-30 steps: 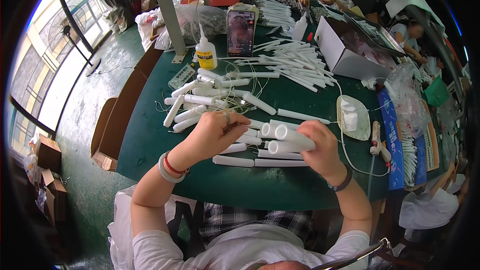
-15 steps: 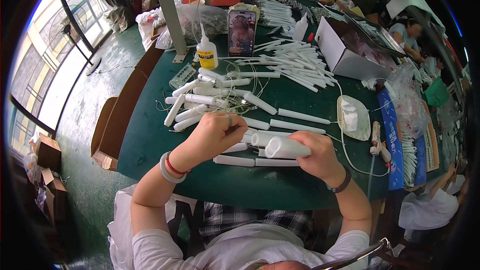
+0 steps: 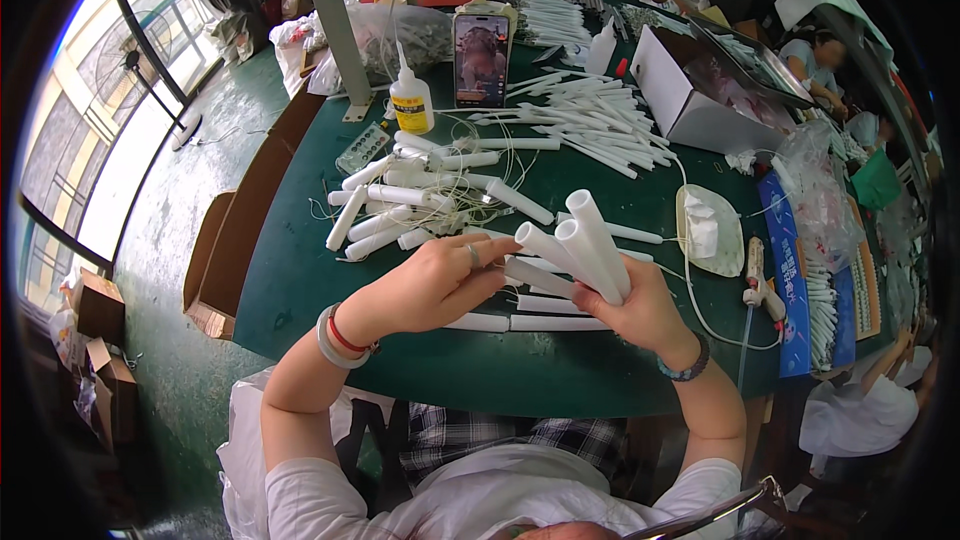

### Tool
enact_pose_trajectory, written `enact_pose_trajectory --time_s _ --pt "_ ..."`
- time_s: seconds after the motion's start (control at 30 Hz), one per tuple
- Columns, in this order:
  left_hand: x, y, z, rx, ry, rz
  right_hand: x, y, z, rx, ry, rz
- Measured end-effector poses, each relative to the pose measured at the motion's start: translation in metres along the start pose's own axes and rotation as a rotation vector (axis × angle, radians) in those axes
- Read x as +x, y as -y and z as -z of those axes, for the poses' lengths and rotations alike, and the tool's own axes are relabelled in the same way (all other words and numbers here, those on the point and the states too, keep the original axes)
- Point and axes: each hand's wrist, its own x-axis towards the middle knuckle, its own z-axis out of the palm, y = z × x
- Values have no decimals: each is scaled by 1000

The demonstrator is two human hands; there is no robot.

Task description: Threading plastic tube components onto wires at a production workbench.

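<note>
From where I stand, I see the right hand (image 3: 642, 310) wrapped around a bunch of white tubes (image 3: 598, 240), smooth and round, with hollow ends like fat straws. The tubes spread out like a fan and point up and away from the person. The left hand (image 3: 440, 280) is just beside them, its fingers bent and leaning toward the tube ends; I can't tell if they pinch anything. Under both hands is the table (image 3: 480, 380), flat and dark green. Just below the tubes in the right hand, more tubes (image 3: 560, 324) lie flat in a line. Past the left hand sits a messy heap (image 3: 400, 200) of short, round tubes, mixed up with thin, bendy wires (image 3: 472, 208). Beyond that are a flat remote (image 3: 363, 148) with little round buttons, a soft-looking white bottle (image 3: 411, 105) with a pointy tip, and a shiny, flat phone (image 3: 481, 60) standing up. Farther out, past the right hand, is a pile of skinny white sticks (image 3: 610, 120). To the right of that hand, a crumpled tissue (image 3: 702, 223) lies on an oval, pale dish (image 3: 726, 250), and a gun-shaped tool (image 3: 762, 292) lies near it.
</note>
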Motion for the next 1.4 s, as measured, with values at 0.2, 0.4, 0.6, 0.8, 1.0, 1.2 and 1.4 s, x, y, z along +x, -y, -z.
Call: enact_pose_trajectory --time_s 0.2,0.4,0.6,0.8,1.0,1.2,1.4 --pt "-1 5 3 -274 63 131 0 -4 2 58 5 -37" --pt "-1 5 3 -340 -17 241 -1 -3 2 100 -4 -35" --pt "1 -2 6 -295 -41 327 -2 -1 3 -12 -22 110" --pt "-2 1 6 -183 -55 248 -4 -4 -2 -104 -61 209" --pt "-2 -5 3 -203 -190 164 -6 -2 -13 18 -120 168" --pt "-5 4 -4 -483 -339 211 -7 -2 -16 11 -132 207" --pt "-4 9 -10 -580 -336 78 -10 7 -20 100 -139 191"
